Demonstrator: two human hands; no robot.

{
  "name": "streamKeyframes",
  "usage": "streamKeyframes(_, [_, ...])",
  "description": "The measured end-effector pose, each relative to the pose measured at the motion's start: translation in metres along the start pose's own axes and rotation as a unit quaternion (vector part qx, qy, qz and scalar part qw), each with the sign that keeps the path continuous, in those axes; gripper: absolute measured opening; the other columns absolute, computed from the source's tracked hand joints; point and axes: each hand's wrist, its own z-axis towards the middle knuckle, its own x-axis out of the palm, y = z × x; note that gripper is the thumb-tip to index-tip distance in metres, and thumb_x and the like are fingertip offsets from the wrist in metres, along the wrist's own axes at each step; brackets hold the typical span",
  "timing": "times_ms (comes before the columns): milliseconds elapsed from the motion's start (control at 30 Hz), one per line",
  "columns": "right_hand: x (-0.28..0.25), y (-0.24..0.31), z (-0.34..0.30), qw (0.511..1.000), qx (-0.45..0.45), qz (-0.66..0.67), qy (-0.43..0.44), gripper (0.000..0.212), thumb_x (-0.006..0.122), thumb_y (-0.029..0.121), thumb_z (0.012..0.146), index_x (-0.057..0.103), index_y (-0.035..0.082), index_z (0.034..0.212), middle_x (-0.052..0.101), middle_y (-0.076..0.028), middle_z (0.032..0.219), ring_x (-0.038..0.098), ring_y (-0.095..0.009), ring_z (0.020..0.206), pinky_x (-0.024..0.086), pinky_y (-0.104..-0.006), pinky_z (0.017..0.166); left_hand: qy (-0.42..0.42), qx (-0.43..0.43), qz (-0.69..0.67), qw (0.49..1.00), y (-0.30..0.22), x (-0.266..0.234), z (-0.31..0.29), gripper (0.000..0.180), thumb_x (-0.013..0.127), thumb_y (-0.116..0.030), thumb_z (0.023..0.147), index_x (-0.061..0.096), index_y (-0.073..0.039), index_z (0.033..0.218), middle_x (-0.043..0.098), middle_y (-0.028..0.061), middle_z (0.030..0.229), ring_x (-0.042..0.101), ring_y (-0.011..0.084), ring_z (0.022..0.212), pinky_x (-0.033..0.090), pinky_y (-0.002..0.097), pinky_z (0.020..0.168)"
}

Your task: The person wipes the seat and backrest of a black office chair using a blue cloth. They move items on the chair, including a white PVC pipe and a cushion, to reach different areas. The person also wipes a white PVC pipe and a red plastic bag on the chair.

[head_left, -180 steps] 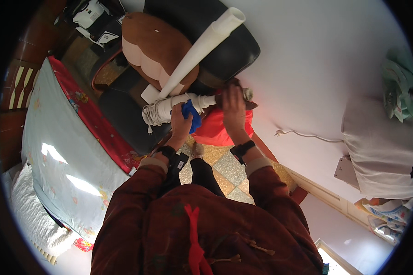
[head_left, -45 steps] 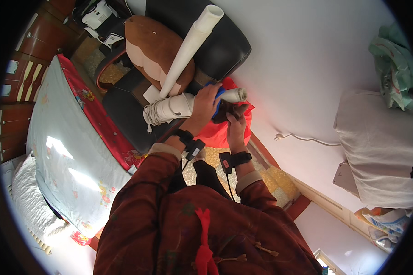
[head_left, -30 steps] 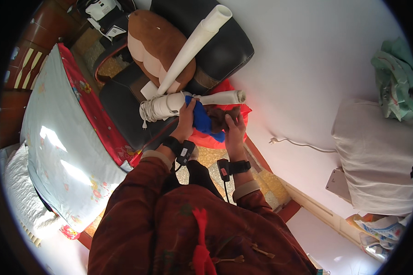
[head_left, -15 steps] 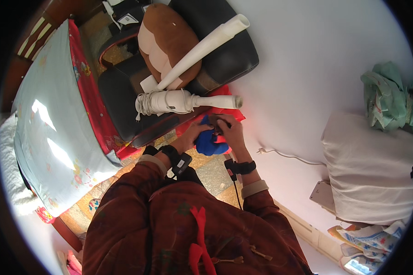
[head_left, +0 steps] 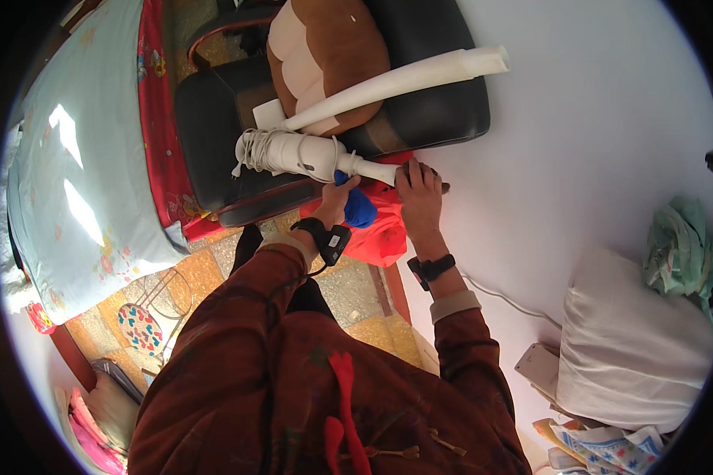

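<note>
My left hand (head_left: 337, 199) is closed on a blue cloth (head_left: 360, 209) that hangs in a bunch below the thumb. My right hand (head_left: 421, 198) is over the narrow nozzle end of a white corded vacuum cleaner (head_left: 293, 154). Its fingers are curled, and the tip of a dark brown piece (head_left: 445, 188) sticks out beyond them; its kind is hidden. The cleaner lies along the front of a black chair (head_left: 214, 111), its grey cord wound round the body. Under both hands a red plastic bag (head_left: 380, 237) hangs by the chair.
A long white tube (head_left: 388, 87) lies across a brown cushion (head_left: 356, 55) on the chair. On the left stands a bed with a pale blue sheet (head_left: 79, 182). A white wall (head_left: 578, 134) rises at right. A paddle with hearts (head_left: 140, 328) lies on the tiled floor.
My right hand has moved from the blue cloth up and right to the nozzle end, the dark piece with it. My left hand has risen slightly with the cloth. The view has shifted.
</note>
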Motion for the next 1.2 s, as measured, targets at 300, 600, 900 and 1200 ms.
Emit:
streamKeyframes(300, [0.042, 0.033, 0.031, 0.993, -0.080, 0.022, 0.085, 0.027, 0.062, 0.017, 0.082, 0.067, 0.009, 0.107, 0.060, -0.011, 0.126, 0.057, -0.030, 0.114, 0.045, -0.0406, 0.096, 0.014, -0.059, -0.019, 0.998, -0.005, -0.001, -0.002, 0.025, 0.079, -0.016, 0.088, 0.069, -0.004, 0.106, 0.069, 0.0051, 0.090, 0.068, 0.0194, 0.078, 0.056, 0.0370, 0.073])
streamKeyframes(600, [0.036, 0.027, 0.029, 0.990, 0.013, 0.051, 0.128, 0.032, 0.067, 0.007, 0.078, 0.069, 0.010, 0.110, 0.061, -0.009, 0.126, 0.056, -0.031, 0.114, 0.046, -0.0436, 0.097, 0.167, -0.055, 0.070, 0.982, 0.031, 0.012, -0.031, 0.034, 0.075, -0.019, 0.091, 0.066, -0.003, 0.119, 0.073, 0.0086, 0.104, 0.070, 0.0175, 0.089, 0.055, 0.0354, 0.081])
streamKeyframes(900, [-0.022, -0.023, 0.036, 0.882, 0.191, 0.431, -0.019, 0.038, 0.065, -0.003, 0.080, 0.071, 0.007, 0.115, 0.067, -0.012, 0.120, 0.066, -0.032, 0.105, 0.054, -0.0381, 0.091, 0.186, 0.111, 0.302, 0.928, 0.060, 0.044, -0.036, 0.049, 0.079, -0.029, 0.087, 0.062, -0.001, 0.124, 0.066, 0.0040, 0.099, 0.061, 0.0131, 0.085, 0.050, 0.0311, 0.076])
streamKeyframes(1200, [-0.044, 0.004, -0.010, 0.957, 0.221, 0.175, -0.065, 0.037, 0.070, 0.004, 0.083, 0.069, 0.011, 0.119, 0.062, -0.012, 0.113, 0.060, -0.034, 0.103, 0.050, -0.0447, 0.090, 0.032, -0.003, 0.028, 0.999, 0.016, 0.032, -0.031, 0.028, 0.081, -0.031, 0.088, 0.067, -0.007, 0.088, 0.061, -0.0029, 0.077, 0.056, 0.0101, 0.063, 0.046, 0.0320, 0.057])
